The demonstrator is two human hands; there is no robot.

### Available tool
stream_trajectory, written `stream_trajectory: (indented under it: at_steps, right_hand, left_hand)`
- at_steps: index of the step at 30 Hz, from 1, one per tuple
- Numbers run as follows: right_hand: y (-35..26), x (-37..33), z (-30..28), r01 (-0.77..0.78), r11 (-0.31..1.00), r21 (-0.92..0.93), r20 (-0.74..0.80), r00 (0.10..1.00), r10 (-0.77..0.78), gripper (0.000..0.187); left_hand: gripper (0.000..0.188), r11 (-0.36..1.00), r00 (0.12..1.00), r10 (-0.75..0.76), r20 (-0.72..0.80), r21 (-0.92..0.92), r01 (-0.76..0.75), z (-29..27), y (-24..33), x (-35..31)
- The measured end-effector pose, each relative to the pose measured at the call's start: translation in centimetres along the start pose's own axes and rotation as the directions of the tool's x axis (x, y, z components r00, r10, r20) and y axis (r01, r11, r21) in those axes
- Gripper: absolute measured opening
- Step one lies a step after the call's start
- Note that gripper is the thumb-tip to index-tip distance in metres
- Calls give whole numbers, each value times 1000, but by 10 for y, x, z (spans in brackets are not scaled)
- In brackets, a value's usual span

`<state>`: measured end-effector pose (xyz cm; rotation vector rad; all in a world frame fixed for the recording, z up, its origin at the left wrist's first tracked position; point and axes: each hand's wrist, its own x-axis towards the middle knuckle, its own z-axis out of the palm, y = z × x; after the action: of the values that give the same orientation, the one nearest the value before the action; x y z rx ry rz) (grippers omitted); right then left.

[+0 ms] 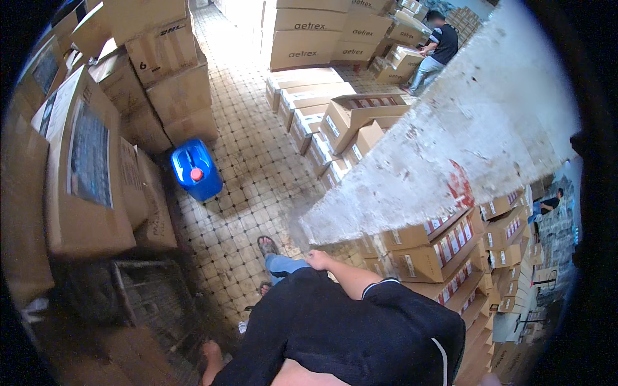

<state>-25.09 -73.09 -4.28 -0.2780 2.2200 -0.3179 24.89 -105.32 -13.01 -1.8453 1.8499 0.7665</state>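
Note:
My right hand (pixel 318 259) hangs beside my jeans (pixel 283 265), below the pointed lower edge of a scuffed white wall (pixel 412 167). Its fingers look curled in; whatever they may hold is hidden. My left hand (pixel 210 352) is low at the lower left, next to a dark metal grille-like frame (pixel 151 296). Blur and shade hide its fingers. Ahead and to the left, a blue jerrycan (pixel 207 183) with a red cap stands on the tiled floor, apart from both hands.
Stacked brown cartons (pixel 170 77) line the left side. A row of cartons (pixel 308 128) runs ahead, some open-topped. Shelved boxes (pixel 418 260) stand behind the wall at right. One person (pixel 443 45) handles cartons at far right; another (pixel 550 204) is farther right. Patterned tile floor (pixel 241 122) lies between.

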Motion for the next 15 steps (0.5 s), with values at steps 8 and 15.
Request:
stream_trajectory:
  at_steps: [8,15]
  right_hand:
    - [-54,127,-17,-5,1000,-17,98,995,6,54]
    - [-136,226,-134,159,958,240,-323,944,-75,51]
  left_hand:
    - [37,804,863,467,192,-500,-323,-9,263,54]
    - [34,818,863,402,305,-543,-190,-97,435,156]
